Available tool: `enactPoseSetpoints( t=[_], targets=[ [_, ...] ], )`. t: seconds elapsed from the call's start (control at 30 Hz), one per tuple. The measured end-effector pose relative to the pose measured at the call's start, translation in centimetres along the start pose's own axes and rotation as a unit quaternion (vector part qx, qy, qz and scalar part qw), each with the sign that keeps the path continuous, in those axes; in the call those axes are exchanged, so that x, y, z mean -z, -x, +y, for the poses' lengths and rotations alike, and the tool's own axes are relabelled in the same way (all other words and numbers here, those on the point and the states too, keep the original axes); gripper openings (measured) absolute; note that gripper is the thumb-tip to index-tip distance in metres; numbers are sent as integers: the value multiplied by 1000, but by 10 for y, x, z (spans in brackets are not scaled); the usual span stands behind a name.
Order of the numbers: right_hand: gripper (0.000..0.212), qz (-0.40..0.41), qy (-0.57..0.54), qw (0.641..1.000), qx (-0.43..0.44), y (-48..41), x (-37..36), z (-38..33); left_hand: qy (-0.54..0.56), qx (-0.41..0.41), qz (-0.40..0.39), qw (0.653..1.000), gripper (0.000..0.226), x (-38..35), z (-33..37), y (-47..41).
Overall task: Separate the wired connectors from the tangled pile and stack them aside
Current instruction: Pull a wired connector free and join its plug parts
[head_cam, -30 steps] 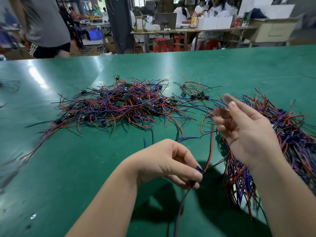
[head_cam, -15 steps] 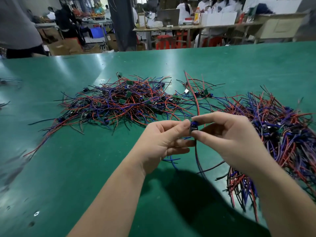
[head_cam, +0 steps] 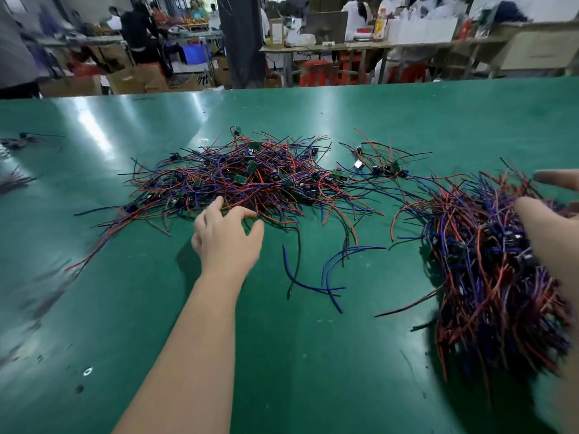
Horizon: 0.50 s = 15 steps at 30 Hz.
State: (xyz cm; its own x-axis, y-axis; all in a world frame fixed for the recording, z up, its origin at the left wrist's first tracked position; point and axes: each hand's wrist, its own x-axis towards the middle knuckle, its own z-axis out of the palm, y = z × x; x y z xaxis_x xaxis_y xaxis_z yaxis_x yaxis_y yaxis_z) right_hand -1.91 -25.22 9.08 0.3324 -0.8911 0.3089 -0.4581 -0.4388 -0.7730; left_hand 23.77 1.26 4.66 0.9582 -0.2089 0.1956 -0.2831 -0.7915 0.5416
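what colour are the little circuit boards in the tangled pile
Green, clearest in the head view, like this board atop the tangled pile.

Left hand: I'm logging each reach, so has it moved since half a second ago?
Yes. The left hand has gone left and slightly forward, away from the right hand, to the near edge of the tangled pile, fingers spread.
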Motion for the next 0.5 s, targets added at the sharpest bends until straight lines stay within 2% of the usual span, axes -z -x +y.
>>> enactPoseSetpoints(
  t=[0.07, 0.13, 0.27, 0.4, 0.5],
  targets=[
    [29, -12, 4, 999, 44, 19, -5, -32, -14, 8, -44, 999, 22, -5, -4, -4],
    [26, -26, -7, 998, 63, 28, -10, -54, -29, 7, -64, 998, 29, -9, -4, -8],
    [25, -64, -11, 996, 58, 37, -16, -67, -53, 2, -39, 998, 36, -11, -5, -11],
    [21, -73, -31, 994, 74, 40, -21, -67, -70, 24, -31, 997, 32, -12, -6, -12],
    [20, -71, -32, 995, 67, 38, -25, -66, -32, 0, -3, 999, 22, -11, -3, -12]
  ],
)
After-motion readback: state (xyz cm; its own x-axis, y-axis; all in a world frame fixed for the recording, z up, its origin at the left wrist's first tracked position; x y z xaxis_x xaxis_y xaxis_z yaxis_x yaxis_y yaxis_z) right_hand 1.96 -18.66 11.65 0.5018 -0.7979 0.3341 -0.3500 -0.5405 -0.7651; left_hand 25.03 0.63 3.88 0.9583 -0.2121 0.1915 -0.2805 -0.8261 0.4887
